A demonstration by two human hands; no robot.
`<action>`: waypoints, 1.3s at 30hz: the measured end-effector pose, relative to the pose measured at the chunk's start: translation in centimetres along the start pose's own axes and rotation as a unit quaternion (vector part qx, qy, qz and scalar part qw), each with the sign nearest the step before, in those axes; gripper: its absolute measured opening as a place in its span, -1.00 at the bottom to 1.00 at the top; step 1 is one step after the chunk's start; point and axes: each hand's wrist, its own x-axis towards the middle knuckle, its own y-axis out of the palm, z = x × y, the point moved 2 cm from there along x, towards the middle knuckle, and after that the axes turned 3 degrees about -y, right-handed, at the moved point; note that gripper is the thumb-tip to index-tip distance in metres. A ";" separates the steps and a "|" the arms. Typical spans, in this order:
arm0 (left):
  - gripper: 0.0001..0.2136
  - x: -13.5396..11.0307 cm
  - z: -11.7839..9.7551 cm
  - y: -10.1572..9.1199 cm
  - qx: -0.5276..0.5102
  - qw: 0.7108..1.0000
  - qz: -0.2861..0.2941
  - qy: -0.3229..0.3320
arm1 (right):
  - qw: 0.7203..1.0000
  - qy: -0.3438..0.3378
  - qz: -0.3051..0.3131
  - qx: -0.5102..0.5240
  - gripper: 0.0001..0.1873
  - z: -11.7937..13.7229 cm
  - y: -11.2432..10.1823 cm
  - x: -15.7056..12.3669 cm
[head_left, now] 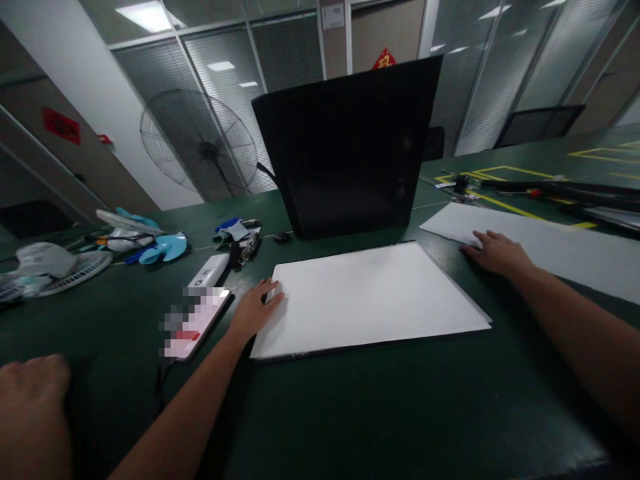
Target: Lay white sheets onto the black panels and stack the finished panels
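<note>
White sheets [360, 300] lie loosely squared mid-worktop [410, 407], over a thin dark edge I can't make out. The person's left hand [257, 309] rests at their left edge, thumb and fingers apart, thumb on top. The right hand [497, 253] reaches to the near-left edge of a second white sheet [555, 247], lying flat just to the right; whether its fingertips pinch that edge or merely touch it, I can't tell. The step in hand looks like steadying one lot of paper while getting hold of the other; lifting the second sheet would call for a firm pinch there. Beyond the paper stands a dark panel [350, 160]; a phone [200, 327] lies left, and another person's hand [33, 400] at far left.
</note>
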 end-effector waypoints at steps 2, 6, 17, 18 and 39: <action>-0.51 -0.1 -0.2 -0.2 -0.002 1.000 0.017 -0.007 | 0.999 0.029 0.028 -0.009 -0.42 -1.1 0.1 0.0; -0.48 -0.3 -0.6 -0.5 0.003 1.000 0.027 -0.010 | 0.997 0.048 0.044 -0.046 -0.58 0.6 -0.7 -0.7; -0.52 -0.4 -0.7 0.1 0.039 0.999 0.008 0.019 | 0.988 -0.142 0.053 -0.037 -0.65 17.4 -4.4 -9.8; -0.52 -0.4 -0.6 0.2 0.041 0.999 0.007 0.021 | 0.980 -0.188 0.069 -0.025 -0.67 19.0 -4.1 -11.1; -0.51 0.0 0.0 0.2 -0.008 1.000 -0.003 -0.013 | 0.840 -0.497 0.144 0.165 -0.31 22.6 -2.2 -15.4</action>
